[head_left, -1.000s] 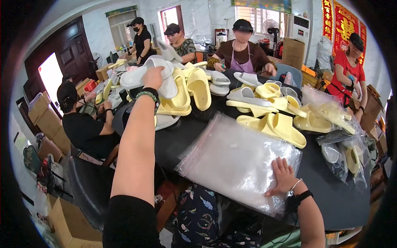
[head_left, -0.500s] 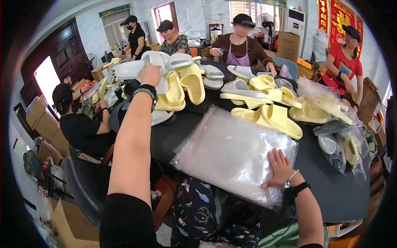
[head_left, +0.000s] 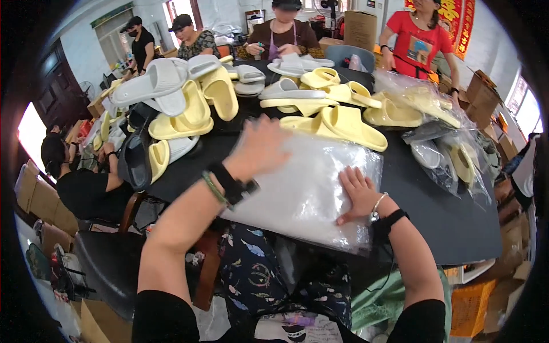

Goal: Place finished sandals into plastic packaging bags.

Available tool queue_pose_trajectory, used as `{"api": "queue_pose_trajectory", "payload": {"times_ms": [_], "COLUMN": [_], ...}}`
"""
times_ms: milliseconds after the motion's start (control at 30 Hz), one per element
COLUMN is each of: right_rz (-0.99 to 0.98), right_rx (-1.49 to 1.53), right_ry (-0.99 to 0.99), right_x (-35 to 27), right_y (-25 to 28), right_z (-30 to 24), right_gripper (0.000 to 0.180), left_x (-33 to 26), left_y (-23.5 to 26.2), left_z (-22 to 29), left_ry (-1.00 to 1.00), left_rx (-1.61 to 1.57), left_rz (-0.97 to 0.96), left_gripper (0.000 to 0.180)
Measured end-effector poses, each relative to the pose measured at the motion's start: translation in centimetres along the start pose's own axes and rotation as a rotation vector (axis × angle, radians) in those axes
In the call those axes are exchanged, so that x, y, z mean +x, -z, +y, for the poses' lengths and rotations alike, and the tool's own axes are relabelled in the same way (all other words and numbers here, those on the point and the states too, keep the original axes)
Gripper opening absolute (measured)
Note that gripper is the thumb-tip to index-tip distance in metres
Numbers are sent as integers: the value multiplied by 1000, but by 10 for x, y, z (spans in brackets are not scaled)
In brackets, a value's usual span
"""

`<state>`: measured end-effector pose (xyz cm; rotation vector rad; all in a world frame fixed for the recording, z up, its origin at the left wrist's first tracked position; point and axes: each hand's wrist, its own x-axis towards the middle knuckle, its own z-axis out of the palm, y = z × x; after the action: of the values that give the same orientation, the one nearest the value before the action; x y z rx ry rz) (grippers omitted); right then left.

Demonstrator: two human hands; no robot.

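Wide, empty grips: I see the left hand (head_left: 262,150) has quit the grey slippers (head_left: 148,86) for the bags (head_left: 294,197), joining the flat right hand (head_left: 361,200), so both are there.

Right of the right hand (head_left: 359,199), bare desk (head_left: 440,211) leaves passage; ahead of it, yellow slippers (head_left: 357,131) bar the way.

black chair (head_left: 108,263) and cardboard box (head_left: 103,323) left, orange crate (head_left: 472,308) right

Glossy plastic bags (head_left: 303,200) at dial centre, matt foam-like slippers (head_left: 349,123) at 2 o'clock, smooth matt bench (head_left: 452,240) at 4 o'clock, glossy leather-like chair (head_left: 108,263) at 8 o'clock
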<state>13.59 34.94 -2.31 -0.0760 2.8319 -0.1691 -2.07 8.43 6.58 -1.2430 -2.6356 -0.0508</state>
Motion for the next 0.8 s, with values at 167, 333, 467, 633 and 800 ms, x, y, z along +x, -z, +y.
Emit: {"api": "queue_pose_trajectory", "payload": {"times_ms": [167,333,467,633,800], "right_rz": [12,31,67,196,32], "right_rx": [2,36,80,-38,2], "right_ry": [-5,-16,-1,35,152], "right_x": [1,-2,-9,-47,-88], "right_y": [-1,-6,-1,10,-28], "right_z": [-7,-4,-4,-29,-39], "right_gripper": [143,143,140,126,121], "left_x": [-23,-32,-33,-30,-29], "left_y": [-41,-72,-86,-78,-76], "left_z": [87,106,103,98,93], "left_ry": [-142,-154,-145,-131,-141], "left_rx": [-213,-214,-279,-275,-262], "left_rz": [-177,-204,-252,-321,-319], "left_gripper": [65,70,74,80,81]}}
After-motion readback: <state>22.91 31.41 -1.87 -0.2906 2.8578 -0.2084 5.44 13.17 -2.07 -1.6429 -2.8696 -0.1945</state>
